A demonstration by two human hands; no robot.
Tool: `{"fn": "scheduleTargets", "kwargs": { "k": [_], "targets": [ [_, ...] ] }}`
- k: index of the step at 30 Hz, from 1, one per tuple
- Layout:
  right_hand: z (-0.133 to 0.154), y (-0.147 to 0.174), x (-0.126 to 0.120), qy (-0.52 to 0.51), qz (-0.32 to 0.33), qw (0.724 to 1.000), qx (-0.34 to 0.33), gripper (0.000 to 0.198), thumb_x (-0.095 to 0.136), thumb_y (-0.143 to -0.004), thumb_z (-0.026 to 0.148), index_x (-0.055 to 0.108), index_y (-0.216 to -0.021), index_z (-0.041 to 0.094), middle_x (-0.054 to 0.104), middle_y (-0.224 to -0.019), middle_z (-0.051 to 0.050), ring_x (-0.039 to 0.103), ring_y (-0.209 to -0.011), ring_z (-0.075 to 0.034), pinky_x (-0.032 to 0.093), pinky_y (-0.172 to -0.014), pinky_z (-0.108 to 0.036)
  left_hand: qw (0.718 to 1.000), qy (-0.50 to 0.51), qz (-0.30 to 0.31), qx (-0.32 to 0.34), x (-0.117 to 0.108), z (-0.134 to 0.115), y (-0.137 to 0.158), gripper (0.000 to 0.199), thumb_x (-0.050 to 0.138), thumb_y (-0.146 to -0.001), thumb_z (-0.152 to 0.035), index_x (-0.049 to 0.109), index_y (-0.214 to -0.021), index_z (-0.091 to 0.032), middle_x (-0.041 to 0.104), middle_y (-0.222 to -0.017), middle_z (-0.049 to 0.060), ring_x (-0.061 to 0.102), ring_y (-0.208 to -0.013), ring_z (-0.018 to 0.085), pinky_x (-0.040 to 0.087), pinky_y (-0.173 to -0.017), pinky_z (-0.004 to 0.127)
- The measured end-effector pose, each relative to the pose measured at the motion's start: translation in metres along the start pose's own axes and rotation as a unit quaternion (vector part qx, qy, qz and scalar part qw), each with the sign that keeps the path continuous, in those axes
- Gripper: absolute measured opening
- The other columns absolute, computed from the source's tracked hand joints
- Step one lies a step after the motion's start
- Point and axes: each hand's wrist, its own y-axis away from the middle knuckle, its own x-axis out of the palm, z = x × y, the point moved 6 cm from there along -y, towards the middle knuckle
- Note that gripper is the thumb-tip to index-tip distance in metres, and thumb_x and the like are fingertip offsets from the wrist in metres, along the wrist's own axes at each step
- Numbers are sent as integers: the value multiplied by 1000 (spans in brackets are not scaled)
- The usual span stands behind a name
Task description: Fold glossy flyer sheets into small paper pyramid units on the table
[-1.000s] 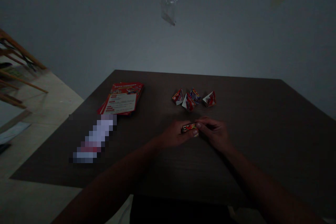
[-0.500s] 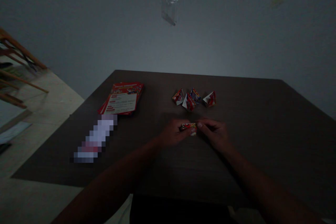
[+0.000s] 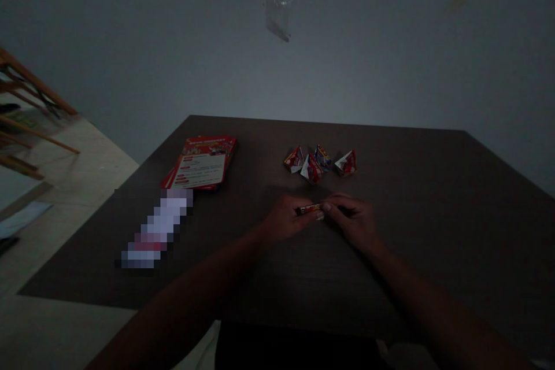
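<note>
Between my two hands is a small folded piece of printed paper (image 3: 309, 208), red, yellow and dark, showing as a narrow strip. My left hand (image 3: 287, 217) pinches its left part, thumb along the near side. My right hand (image 3: 352, 218) grips its right end between thumb and fingers. Both hands are just above or resting on the dark table; which one I cannot tell. Beyond them stand several folded paper pieces (image 3: 312, 168), pointed in shape, with red, white and blue print. A stack of red printed leaflets (image 3: 202, 165) lies to the left.
The dark wooden table (image 3: 433, 196) meets a grey wall (image 3: 368, 58) at its far side. A blurred-out pale item (image 3: 160, 225) lies near the table's left edge. Wooden chair legs (image 3: 39, 133) stand on the floor at left. Clear plastic (image 3: 280, 6) hangs on the wall.
The folded paper in my hands now shows as a thinner strip, with less of its printed face visible. My right fingers have shifted slightly left over it.
</note>
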Motion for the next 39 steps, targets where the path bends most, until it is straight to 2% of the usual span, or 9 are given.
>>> {"fn": "scheduleTargets", "kwargs": {
  "k": [11, 17, 25, 28, 34, 39],
  "targets": [
    [-7, 0, 3, -36, 4, 999, 39, 22, 62, -79, 37, 69, -72, 18, 63, -71, -4, 57, -66, -15, 44, -58, -27, 999, -27, 0, -19, 1, 2, 0, 38, 51, -82, -43, 55, -61, -12, 40, -55, -4, 37, -53, 7, 27, -51, 20],
    [-10, 0, 5, -48, 22, 997, 51, 25, 60, -80, 39, 68, -70, 17, 63, -73, -5, 57, -67, -15, 44, -58, -26, 1000, -19, -4, -9, 2, 4, 0, 38, 52, -82, -43, 56, -60, -12, 42, -56, -4, 38, -54, 7, 27, -51, 20],
    [-15, 1, 3, -24, 17, 997, 66, 26, 59, -80, 38, 66, -69, 16, 62, -70, -4, 57, -65, -15, 45, -60, -27, 996, 46, 19, -70, 5, 11, 0, 41, 55, -78, -48, 54, -60, -11, 37, -53, -5, 32, -51, 6, 24, -47, 19],
    [-14, 1, 3, -17, 15, 997, 69, 26, 58, -81, 39, 66, -70, 16, 63, -70, -4, 57, -66, -16, 45, -62, -27, 994, 70, 20, -82, 5, 12, 0, 41, 56, -77, -49, 58, -65, -10, 41, -54, -4, 36, -52, 6, 26, -47, 18],
    [-15, 2, 3, -11, 12, 997, 81, 27, 59, -80, 40, 64, -68, 16, 62, -68, -3, 56, -63, -15, 44, -59, -26, 993, 102, -27, -59, 0, 11, 0, 35, 56, -80, -42, 66, -84, -9, 62, -72, 3, 51, -63, 10, 37, -56, 20],
    [-15, 2, 4, 12, 18, 997, 70, 27, 57, -81, 40, 64, -69, 16, 63, -70, -3, 57, -65, -15, 44, -60, -26, 992, 92, -37, -71, 0, 14, 0, 32, 57, -79, -40, 67, -80, -10, 61, -68, 2, 51, -60, 10, 37, -55, 19]
  ]
}}
